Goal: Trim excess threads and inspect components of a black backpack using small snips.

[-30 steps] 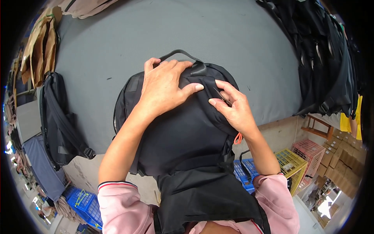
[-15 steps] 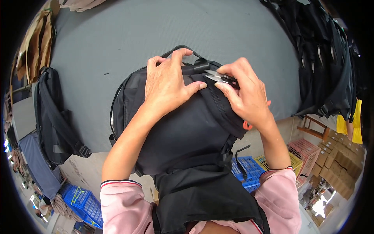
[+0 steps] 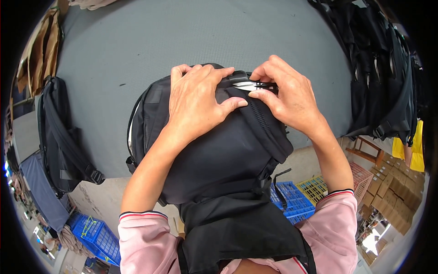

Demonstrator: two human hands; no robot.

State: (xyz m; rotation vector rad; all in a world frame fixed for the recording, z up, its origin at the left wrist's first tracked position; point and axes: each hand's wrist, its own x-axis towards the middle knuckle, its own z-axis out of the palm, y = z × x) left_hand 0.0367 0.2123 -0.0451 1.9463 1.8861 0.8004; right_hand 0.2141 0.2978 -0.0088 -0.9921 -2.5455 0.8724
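Observation:
A black backpack (image 3: 214,155) lies at the table's near edge, against my black apron (image 3: 242,233). My left hand (image 3: 196,100) grips its top, fingers curled over the upper edge and the thumb reaching right across the fabric. Between the thumb and fingers of my right hand (image 3: 294,93) is a pair of thread snips (image 3: 246,86) with black grips. The blades point left, close to the bag's top strap and the upper end of its zipper (image 3: 261,118). They look nearly closed. The tips of my left fingers on the far edge are partly hidden.
A grey-covered table (image 3: 182,32) spreads out ahead. Another black backpack (image 3: 59,137) hangs over its left edge, and several black bags (image 3: 378,77) are piled at right. Blue crates (image 3: 292,201), a yellow crate (image 3: 315,187) and cardboard boxes (image 3: 392,192) stand below on the right.
The snips have gone from spread to nearly closed blades, with my right hand slightly higher. My left fingers have pressed the raised top handle down. An orange loop by my right wrist no longer shows.

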